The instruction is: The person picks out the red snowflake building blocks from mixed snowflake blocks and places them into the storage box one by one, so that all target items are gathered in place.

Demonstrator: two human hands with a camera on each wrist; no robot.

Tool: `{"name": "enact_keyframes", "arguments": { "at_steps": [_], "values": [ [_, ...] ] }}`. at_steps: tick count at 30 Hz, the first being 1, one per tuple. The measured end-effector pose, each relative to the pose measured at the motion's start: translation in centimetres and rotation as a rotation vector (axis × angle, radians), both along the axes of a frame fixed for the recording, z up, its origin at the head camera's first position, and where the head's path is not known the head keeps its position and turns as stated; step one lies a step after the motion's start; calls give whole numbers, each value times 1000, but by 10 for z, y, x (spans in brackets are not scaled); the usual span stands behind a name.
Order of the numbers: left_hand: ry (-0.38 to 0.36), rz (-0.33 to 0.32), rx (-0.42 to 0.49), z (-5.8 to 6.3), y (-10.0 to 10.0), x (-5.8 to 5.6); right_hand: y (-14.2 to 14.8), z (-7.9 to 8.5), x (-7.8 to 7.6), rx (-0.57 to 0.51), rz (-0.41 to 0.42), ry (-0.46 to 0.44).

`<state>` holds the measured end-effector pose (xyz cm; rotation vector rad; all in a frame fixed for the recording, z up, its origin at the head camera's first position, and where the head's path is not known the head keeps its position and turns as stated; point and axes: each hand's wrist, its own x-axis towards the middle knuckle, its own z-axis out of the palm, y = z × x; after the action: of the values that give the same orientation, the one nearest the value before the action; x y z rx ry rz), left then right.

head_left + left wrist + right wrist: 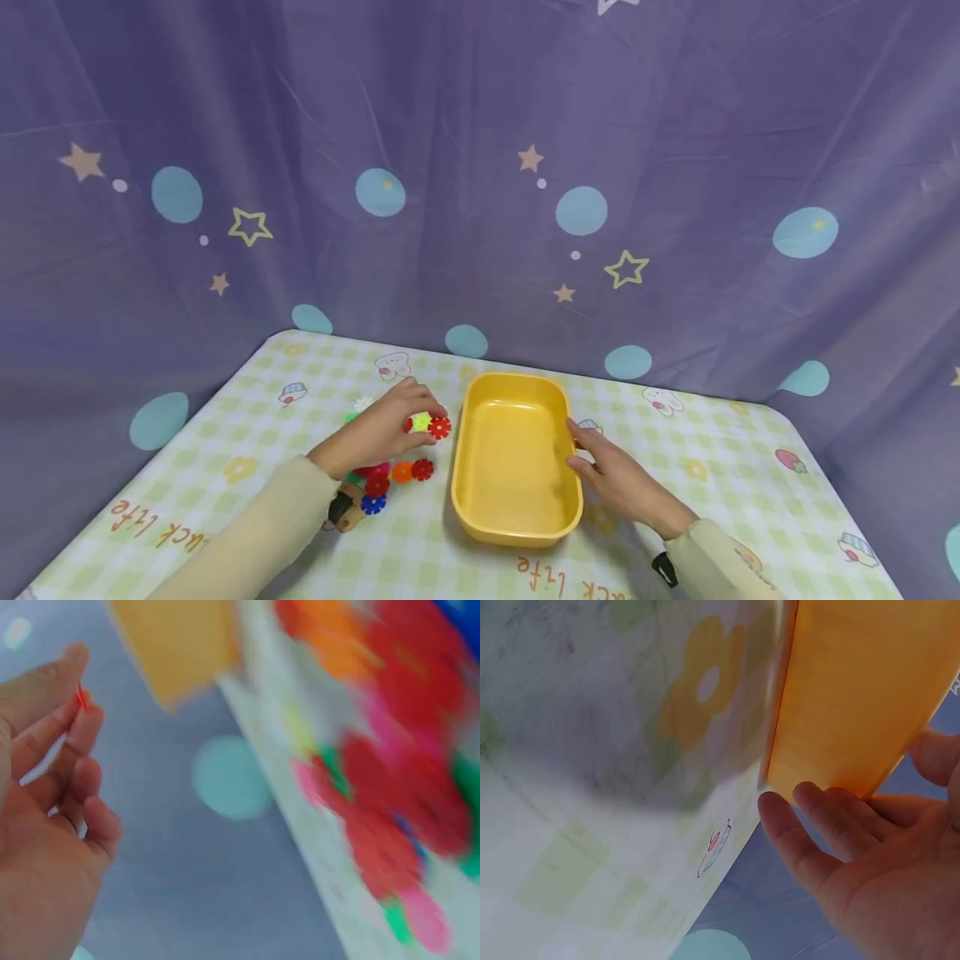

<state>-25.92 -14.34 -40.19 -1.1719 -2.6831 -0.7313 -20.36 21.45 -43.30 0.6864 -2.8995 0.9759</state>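
Observation:
My left hand (390, 425) is raised left of a yellow plastic basin (517, 458), pinching a red notched disc (82, 696) edge-on between thumb and fingertips. Behind and below it lie several notched plastic discs: an orange disc (402, 472), a dark red disc (422, 470) and a blue disc (374, 504). In the left wrist view the pile is blurred. My right hand (618, 479) holds the basin's right side, thumb at the rim and fingers along the outer wall (847, 712). Inside, the basin shows only its bare yellow floor.
A green-checked cloth with printed drawings covers the table (720, 500). Behind it hangs a purple curtain (465, 267) with stars and blue ovals. A brown and black object (347, 507) shows beside the left sleeve.

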Motion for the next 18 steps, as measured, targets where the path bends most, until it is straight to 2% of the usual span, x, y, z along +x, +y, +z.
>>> {"name": "enact_keyframes", "arguments": {
  "at_steps": [3,6,10,14,18],
  "values": [
    [13,-155,-24,11,19,9,-4,0,-1,-2,10,-16],
    [-1,-243,-84,13,38,13,-8,1,-2,6,5,-40],
    [6,-318,-205,7,60,12,-12,1,-2,-3,-17,-51],
    [27,-357,-375,-2,76,11,-13,0,-2,-6,-25,-52],
    [-27,-366,-508,-6,86,15,-13,0,-2,-5,-18,-48]
  ]
}}
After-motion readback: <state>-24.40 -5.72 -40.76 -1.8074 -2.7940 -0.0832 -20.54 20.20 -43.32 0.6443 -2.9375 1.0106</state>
